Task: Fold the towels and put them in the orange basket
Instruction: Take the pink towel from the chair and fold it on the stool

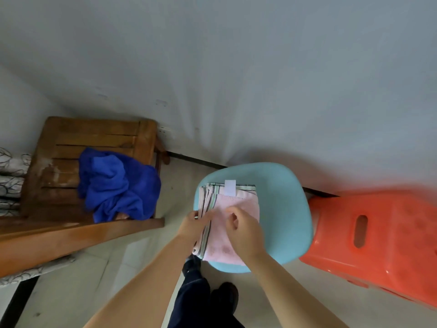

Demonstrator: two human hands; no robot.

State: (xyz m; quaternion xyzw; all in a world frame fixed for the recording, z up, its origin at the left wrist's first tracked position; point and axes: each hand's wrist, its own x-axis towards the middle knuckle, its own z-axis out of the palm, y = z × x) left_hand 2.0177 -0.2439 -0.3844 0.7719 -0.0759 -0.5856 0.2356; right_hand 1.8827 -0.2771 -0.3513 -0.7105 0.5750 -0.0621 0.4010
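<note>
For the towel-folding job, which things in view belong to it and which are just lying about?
Part of the job:
pink towel, under both hands
blue towel, unfolded
orange basket
left hand
right hand

Just there:
light blue seat
wooden chair

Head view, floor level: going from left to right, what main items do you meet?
Wooden chair carrying a crumpled blue towel → light blue stool with the folded pink towel → orange basket.
</note>
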